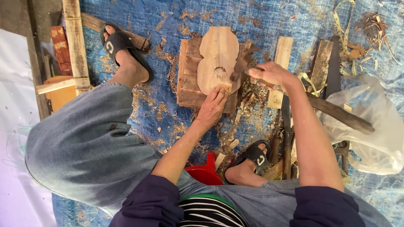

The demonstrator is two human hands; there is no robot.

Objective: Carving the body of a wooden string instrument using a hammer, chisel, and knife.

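Right hand fist closed on a dark-headed wooden-handled hatchet, wrist bent, blade at the pale gourd-shaped wooden blank. Left hand flat, fingers spread, pinning the blank's near end. Blank lies on a slatted wooden board; blue tarp under the board.

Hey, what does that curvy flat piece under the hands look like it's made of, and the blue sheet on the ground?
The curvy flat piece looks like bare, unfinished wood: pale tan, visible grain, a rough gouged spot near its lower end. The blue sheet looks like woven plastic tarp, judging by its fine crosshatch texture, dusted with wood shavings.
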